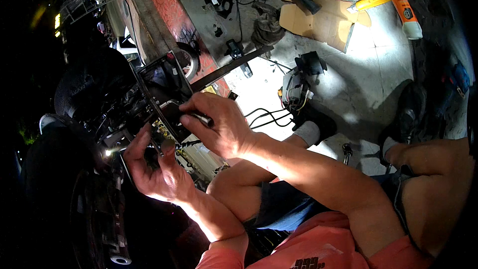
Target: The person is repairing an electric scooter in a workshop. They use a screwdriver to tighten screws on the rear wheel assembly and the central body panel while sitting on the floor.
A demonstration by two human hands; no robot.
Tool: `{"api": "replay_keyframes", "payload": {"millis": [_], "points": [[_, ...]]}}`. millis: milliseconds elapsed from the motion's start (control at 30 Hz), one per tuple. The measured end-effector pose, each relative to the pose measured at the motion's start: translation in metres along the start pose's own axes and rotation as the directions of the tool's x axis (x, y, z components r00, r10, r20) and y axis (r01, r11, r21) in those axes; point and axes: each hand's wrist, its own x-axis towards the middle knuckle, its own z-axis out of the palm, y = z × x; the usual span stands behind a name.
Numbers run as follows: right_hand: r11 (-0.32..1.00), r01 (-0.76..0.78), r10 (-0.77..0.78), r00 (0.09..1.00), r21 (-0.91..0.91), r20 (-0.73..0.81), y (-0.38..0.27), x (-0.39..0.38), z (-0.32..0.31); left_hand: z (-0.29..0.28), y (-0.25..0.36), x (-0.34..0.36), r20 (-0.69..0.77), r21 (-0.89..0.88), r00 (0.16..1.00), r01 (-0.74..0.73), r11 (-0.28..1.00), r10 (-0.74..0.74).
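While the right hand (221,127) is pinching a bent, silver metal tool (204,119) between thumb and fingers, the tool is sitting beside an open, black rectangular frame (182,72). The left hand (162,177) is reaching up just below, its fingers curling close to the thumb; whether they are gripping anything, I cannot tell. Beyond, an orange-and-white cylindrical bottle (402,11) is lying near flattened brown cardboard (314,24) on the pale tiled floor (366,69).

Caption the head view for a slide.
The right hand grips a metal tool beside a dark frame, the left hand close by, a wired part on the pale floor.
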Motion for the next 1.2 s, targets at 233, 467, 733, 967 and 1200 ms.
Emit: {"api": "replay_keyframes", "payload": {"millis": [233,467,733,967,1200], "points": [[0.952,-0.239,0.263,0.958,-0.191,0.112,-0.013,0.076,-0.003,-0.004,-0.005,-0.001,-0.020,0.050,1.000,-0.018,0.999,0.019],[0.892,-0.195,0.274,0.951,-0.407,0.146,-0.008,0.113,-0.009,-0.001,-0.004,0.001,-0.036,0.067,0.999,0.000,0.998,0.002],[0.995,-0.067,0.068,0.998,0.074,-0.011,0.006,0.003,0.004,0.005,0.006,0.001,-0.058,0.034,0.998,0.041,0.999,-0.039],[0.945,-0.270,0.307,0.925,-0.184,0.222,-0.005,0.104,0.000,0.004,0.003,0.000,-0.077,0.049,0.997,0.025,0.998,-0.021],[0.922,-0.231,0.296,0.938,-0.309,0.180,-0.014,0.107,-0.023,0.002,0.001,0.003,-0.044,0.039,0.999,0.021,0.999,-0.019]]}}
